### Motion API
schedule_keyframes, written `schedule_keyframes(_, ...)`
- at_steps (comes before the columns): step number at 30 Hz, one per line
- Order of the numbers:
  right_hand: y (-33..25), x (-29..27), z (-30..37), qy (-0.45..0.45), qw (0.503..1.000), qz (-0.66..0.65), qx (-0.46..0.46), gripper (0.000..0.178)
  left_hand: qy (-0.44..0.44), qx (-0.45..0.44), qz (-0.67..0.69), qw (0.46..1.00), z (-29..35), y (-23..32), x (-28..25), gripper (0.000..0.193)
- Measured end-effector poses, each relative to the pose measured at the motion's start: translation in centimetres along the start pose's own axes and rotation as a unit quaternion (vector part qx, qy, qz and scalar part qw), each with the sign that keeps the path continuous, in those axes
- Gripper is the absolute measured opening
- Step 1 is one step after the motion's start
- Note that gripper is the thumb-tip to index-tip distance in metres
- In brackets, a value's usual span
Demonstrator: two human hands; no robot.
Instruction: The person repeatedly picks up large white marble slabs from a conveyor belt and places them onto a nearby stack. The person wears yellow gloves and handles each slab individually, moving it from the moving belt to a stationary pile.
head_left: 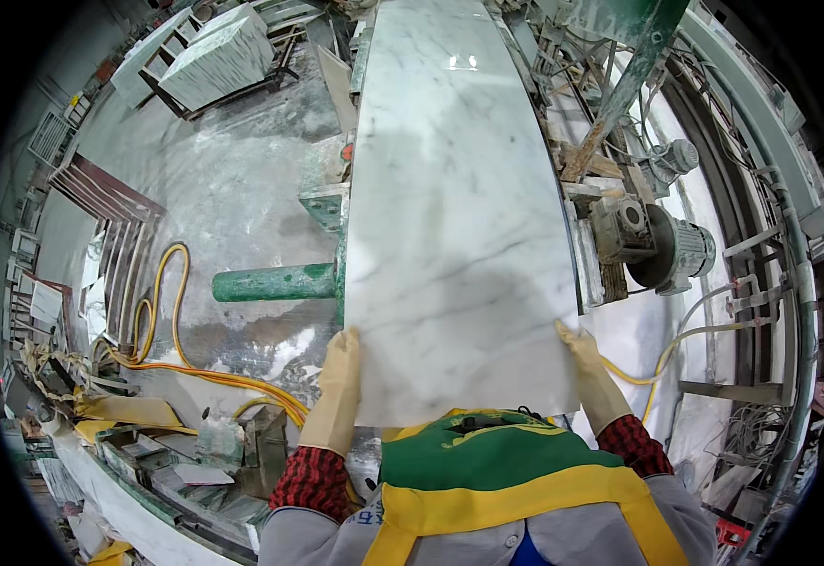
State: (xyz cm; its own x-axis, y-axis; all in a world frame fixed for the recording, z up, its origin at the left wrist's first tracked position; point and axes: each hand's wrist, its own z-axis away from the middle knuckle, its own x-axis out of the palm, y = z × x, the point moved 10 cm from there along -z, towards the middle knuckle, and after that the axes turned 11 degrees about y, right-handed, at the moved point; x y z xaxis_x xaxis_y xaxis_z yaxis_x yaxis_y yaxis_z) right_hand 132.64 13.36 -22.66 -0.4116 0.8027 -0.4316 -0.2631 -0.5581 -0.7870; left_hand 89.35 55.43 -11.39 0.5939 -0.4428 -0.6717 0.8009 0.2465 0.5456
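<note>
Marble slab (454, 217), white with grey veins, lies face up at the clock's centre, its length running from 12 to 6 o'clock between the side parts of a machine, which probably bears most of its weight. The near end comes right up to the green and yellow apron (497, 462) at 6 o'clock, perhaps so that the body can steady it.

The left hand (338, 368), at 7 o'clock, and the right hand (587, 363), at 5, both gloved, grip its opposite long edges; that even spacing likely keeps it level and straight. The stone hides some fingers, so how hard they press I cannot tell.

Further out, a green tube (275, 283) juts sideways at 8 o'clock, and a motor (688, 253) sits past 3, beside the bed, presumably to drive it. Yellow hose (178, 283) loops on the floor beyond the tube; stone blocks (221, 64) rest on a rack at 10, raised off the floor.
</note>
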Motion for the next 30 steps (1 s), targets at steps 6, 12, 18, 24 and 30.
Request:
schedule_keyframes(6, -3.9, -0.1, 2.5, -0.027, 0.997, -0.062, -0.045, 0.046, 0.017, 0.003, -0.048, 0.999, -1.1, -1.0, 1.1, 0.078)
schedule_keyframes(12, -4.4, 0.1, 2.3, -0.010, 0.997, -0.064, 0.038, 0.058, 0.003, 0.012, -0.049, 0.999, -1.3, -0.5, 1.8, 0.075)
schedule_keyframes(18, -3.7, 0.8, 1.3, -0.076, 0.985, -0.153, -0.020, 0.072, 0.066, 0.023, 0.014, 0.997, 0.7, 2.8, -0.3, 0.070)
schedule_keyframes(24, -6.2, 0.2, 2.9, -0.027, 0.998, -0.060, -0.020, 0.071, 0.213, 0.546, -0.032, 0.810, 3.8, 13.4, -1.9, 0.073)
schedule_keyframes(30, -10.2, -0.7, 5.9, 0.021, 0.998, 0.052, -0.015, 0.080, 0.182, 0.601, -0.105, 0.771, 2.7, 17.8, 2.4, 0.064)
